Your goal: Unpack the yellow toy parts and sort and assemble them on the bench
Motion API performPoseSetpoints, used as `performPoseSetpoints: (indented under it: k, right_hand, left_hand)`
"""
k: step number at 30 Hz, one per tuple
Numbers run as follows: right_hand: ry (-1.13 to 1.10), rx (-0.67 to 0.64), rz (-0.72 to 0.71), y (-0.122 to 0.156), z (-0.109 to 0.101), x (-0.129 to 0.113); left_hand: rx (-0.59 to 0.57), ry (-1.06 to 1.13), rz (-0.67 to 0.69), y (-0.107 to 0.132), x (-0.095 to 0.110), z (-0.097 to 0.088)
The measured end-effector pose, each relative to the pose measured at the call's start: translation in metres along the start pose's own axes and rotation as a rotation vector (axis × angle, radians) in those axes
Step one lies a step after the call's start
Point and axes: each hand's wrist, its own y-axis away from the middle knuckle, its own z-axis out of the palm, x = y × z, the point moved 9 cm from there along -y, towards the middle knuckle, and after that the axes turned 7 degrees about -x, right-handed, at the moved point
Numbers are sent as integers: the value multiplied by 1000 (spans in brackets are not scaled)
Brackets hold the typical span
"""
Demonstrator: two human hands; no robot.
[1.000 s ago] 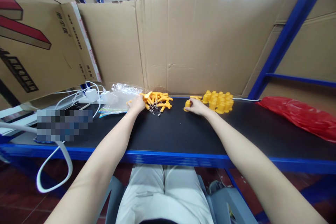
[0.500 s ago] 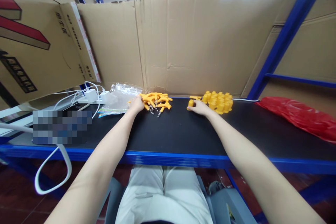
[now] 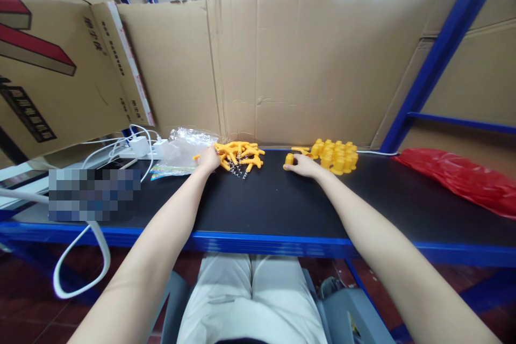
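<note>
My left hand (image 3: 209, 160) is closed at the left edge of a pile of corkscrews (image 3: 242, 150) with yellow handles and silver spirals. From its left side sticks the yellow end of a corkscrew handle (image 3: 196, 157); the hand hides the rest of that piece. On the black tabletop to the right, my right hand (image 3: 305, 165) grips an upright yellow cylindrical cap (image 3: 289, 160) between thumb and fingers. Several similar yellow caps (image 3: 336, 156) stand grouped just right of this hand. Behind it lies another yellow handle-like piece (image 3: 300, 149).
A clear plastic bag (image 3: 183, 150) lies left of the pile, near white chargers and cables (image 3: 139, 145). A red plastic bag (image 3: 455, 177) rests at the right. Cardboard (image 3: 314, 70) walls the back, and a blue rail (image 3: 266, 244) edges the table's front.
My right hand has shifted slightly left with the yellow cap. My left hand has moved a little left, and more of the yellow handle end shows beside it.
</note>
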Motion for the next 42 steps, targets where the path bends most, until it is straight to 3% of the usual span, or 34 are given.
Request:
performPoseSetpoints:
  k: [4,8,11,14,18,25,33,42]
  right_hand:
    - [-29,6,-14,1,-1,-1]
    - [-33,12,-33,1,-1,-2]
    - [3,36,-51,1,-3,-6]
    - [27,102,-106,3,-9,-18]
    - [-27,174,-269,13,-15,-45]
    - [-95,184,-513,35,-14,-89]
    - [-119,162,-764,54,-9,-120]
    - [-53,161,-858,64,-6,-131]
  left_hand:
    - [308,98,-80,19,4,-39]
    - [425,274,28,32,24,-57]
    - [411,351,200,37,49,-54]
    - [336,355,327,43,74,-39]
    - [209,232,377,51,95,-13]
    - [104,-91,511,67,118,15]
    - [57,-363,690,85,142,23]
    - [25,-434,727,88,150,21]
